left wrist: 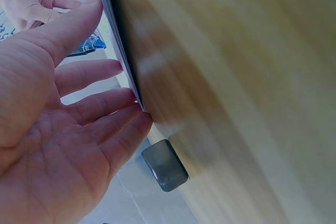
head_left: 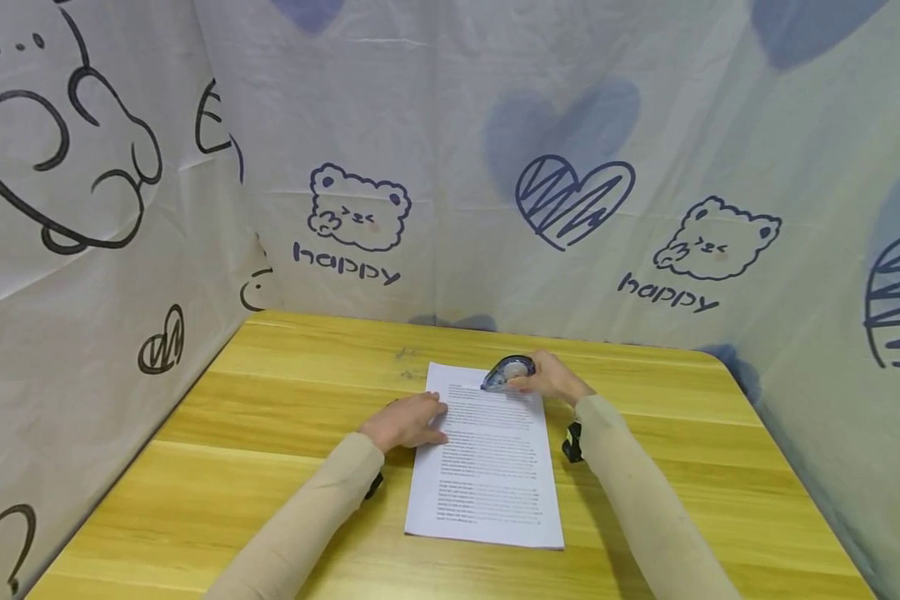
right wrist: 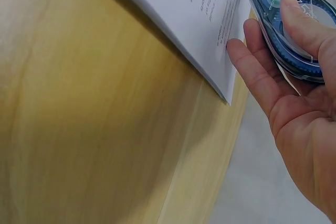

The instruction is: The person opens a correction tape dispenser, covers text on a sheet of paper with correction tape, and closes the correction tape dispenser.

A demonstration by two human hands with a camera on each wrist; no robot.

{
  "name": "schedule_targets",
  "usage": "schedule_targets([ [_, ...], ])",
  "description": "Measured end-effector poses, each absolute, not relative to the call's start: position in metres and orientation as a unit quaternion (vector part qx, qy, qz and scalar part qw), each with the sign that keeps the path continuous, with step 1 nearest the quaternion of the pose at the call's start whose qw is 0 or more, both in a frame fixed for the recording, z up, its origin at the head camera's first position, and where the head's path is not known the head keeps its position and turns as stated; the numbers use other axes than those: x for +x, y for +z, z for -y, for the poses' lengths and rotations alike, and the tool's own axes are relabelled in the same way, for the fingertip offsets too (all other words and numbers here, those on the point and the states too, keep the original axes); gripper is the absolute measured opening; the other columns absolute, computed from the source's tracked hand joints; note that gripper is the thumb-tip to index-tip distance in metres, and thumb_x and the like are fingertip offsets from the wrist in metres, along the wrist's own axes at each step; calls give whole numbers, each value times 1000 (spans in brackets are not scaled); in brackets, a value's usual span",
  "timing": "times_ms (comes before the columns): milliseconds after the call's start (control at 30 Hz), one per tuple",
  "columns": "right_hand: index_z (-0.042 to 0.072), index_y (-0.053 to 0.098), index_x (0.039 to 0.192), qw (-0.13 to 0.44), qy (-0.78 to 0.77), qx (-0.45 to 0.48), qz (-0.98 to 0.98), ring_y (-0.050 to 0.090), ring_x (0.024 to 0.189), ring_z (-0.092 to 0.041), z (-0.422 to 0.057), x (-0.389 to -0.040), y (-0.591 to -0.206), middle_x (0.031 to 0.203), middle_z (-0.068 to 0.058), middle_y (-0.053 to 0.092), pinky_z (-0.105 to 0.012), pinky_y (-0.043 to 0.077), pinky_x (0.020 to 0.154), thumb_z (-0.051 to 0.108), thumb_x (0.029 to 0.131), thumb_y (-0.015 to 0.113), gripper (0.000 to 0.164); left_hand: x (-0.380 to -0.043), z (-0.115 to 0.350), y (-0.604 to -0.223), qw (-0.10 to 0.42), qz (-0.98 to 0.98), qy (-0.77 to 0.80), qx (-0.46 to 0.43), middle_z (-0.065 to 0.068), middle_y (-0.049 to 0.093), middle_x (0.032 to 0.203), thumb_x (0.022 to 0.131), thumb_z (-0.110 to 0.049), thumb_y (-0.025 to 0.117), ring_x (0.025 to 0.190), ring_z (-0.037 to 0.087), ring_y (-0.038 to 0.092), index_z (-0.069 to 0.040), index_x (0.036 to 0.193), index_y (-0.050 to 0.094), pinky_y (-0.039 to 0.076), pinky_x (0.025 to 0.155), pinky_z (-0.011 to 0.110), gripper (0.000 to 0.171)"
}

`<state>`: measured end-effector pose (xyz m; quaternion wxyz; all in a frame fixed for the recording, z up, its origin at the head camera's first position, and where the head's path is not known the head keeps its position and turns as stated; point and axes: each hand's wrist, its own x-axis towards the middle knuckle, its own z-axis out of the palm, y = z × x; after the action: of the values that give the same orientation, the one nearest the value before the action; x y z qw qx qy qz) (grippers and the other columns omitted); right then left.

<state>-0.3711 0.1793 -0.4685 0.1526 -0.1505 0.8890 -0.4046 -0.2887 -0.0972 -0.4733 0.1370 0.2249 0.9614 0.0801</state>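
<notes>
A stack of white printed paper (head_left: 487, 467) lies on the wooden table. At its upper part my right hand (head_left: 551, 379) holds a blue see-through correction tape (head_left: 508, 372), its tip at the top text lines. In the right wrist view the thumb lies across the correction tape (right wrist: 286, 24), and lower fingers touch the sheet (right wrist: 199, 40). My left hand (head_left: 408, 419) rests on the left edge of the paper with fingers extended. In the left wrist view, the fingers of that hand (left wrist: 68, 108) lie along the stack's edge.
A small dark, glossy block (left wrist: 165, 165) sits near the table edge in the left wrist view. Faint marks show on the table (head_left: 330, 367) left of the paper's top. A printed cloth (head_left: 450, 167) hangs behind and at both sides.
</notes>
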Motion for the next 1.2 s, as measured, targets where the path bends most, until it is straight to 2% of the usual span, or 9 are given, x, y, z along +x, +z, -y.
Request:
schedule_targets([
  [67,4,69,110,155,-404,-145,-890,67,84,-22,-181,-371,-468,99,-11,74,-32,55,77,17,91,72,23,-289,97,-473,137,-961,79,226,13,42,153,92,-41,67,143,28,38,-11,140,54,34,118,43,58],
  [367,3,69,107,158,-416,-147,-883,55,70,-21,-183,-370,-468,94,-16,73,-26,45,64,15,91,71,21,-287,97,-472,142,-960,86,223,13,41,154,92,-41,67,144,28,37,-10,141,53,33,118,43,59],
  [667,2,69,108,158,-414,-139,-886,56,73,-20,-186,-370,-468,96,-14,73,-28,48,66,15,91,71,22,-287,98,-473,136,-961,85,227,14,41,154,92,-40,68,143,29,38,-10,140,53,34,118,44,59],
  [867,3,69,106,151,-397,-128,-896,48,64,-16,-185,-371,-469,91,-13,72,-25,40,58,17,90,72,21,-288,99,-473,133,-960,83,232,14,43,153,92,-41,68,142,29,39,-10,139,55,35,117,43,58],
  [1100,5,69,100,141,-386,-124,-903,52,69,-18,-188,-371,-470,88,-12,71,-25,41,61,18,89,73,17,-289,98,-474,130,-959,83,236,14,43,152,92,-41,68,142,29,40,-10,139,55,36,116,44,58],
  [1200,4,69,98,140,-385,-125,-904,49,66,-18,-189,-371,-470,87,-13,70,-26,39,59,18,90,73,17,-289,98,-475,129,-959,82,237,14,43,152,92,-40,68,142,29,41,-10,138,55,36,116,43,57],
])
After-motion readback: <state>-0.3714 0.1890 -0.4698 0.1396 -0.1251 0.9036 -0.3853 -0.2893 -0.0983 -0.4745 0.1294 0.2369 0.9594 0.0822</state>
